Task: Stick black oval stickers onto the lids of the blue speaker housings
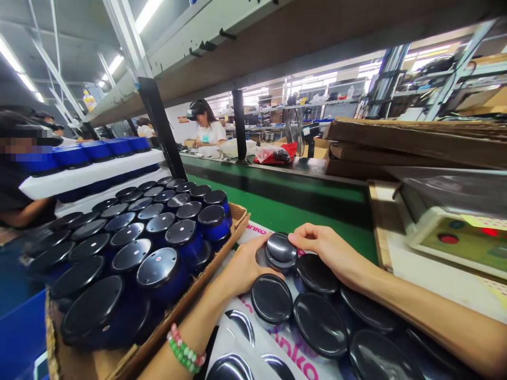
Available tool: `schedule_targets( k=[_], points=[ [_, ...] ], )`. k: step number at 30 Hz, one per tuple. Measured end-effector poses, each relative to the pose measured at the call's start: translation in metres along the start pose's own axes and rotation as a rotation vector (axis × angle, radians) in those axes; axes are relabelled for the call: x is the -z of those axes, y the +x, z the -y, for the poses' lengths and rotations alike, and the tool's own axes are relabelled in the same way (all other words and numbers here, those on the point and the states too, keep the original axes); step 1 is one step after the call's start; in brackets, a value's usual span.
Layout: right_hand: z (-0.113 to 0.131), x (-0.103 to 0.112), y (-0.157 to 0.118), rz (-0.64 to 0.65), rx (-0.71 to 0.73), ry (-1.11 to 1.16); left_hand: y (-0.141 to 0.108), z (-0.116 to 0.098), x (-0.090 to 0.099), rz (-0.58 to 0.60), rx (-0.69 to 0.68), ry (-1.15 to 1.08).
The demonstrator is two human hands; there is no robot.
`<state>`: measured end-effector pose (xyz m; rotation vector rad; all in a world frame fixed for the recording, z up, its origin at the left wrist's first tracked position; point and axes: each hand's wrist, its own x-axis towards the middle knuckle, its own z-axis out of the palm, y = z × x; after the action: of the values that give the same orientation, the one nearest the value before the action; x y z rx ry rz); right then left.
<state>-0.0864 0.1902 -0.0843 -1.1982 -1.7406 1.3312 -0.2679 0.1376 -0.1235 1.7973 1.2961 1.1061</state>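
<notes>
A round container with a glossy black top (282, 247) stands at the far end of a group of similar pieces. My left hand (242, 268), with a pink and green bead bracelet at the wrist, curves around its left side, thumb and fingers against it. From the right, my right hand (322, 247) has its thumb and bent fingers at the rim of the top. Close by stand other black-topped containers, one (271, 298) just below my left fingers and another (317, 273) under my right hand. Their lower parts are mostly hidden.
On the left, a cardboard box (198, 287) holds rows of blue cylinders with black tops. White printed sheeting (295, 345) lies beneath the loose pieces. A green belt (277, 203) runs behind. A device with a red button (447, 240) stands right; a shelf hangs overhead. Co-workers sit beyond.
</notes>
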Motion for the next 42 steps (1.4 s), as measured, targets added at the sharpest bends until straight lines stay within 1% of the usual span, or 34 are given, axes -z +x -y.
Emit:
schedule_targets(
  k=[6,13,31,36,39,42],
  points=[
    [-0.001,0.001,0.001,0.023,0.01,-0.069,0.0,0.0,0.0,-0.025,-0.009,0.03],
    [-0.001,0.0,0.001,0.028,0.026,-0.146,-0.001,-0.002,0.0,-0.022,-0.035,0.038],
    [-0.003,-0.005,-0.001,-0.072,0.147,-0.39,-0.001,0.0,0.001,-0.023,-0.042,0.099],
    [0.001,-0.005,-0.004,-0.083,0.21,-0.55,0.0,0.001,0.0,-0.03,-0.02,0.123],
    [0.002,-0.003,0.001,-0.089,0.271,-0.711,0.002,0.006,0.001,-0.032,0.002,0.141],
    [0.007,-0.003,0.006,-0.066,0.314,-0.913,-0.002,0.01,0.004,-0.033,0.017,0.152]
  ],
)
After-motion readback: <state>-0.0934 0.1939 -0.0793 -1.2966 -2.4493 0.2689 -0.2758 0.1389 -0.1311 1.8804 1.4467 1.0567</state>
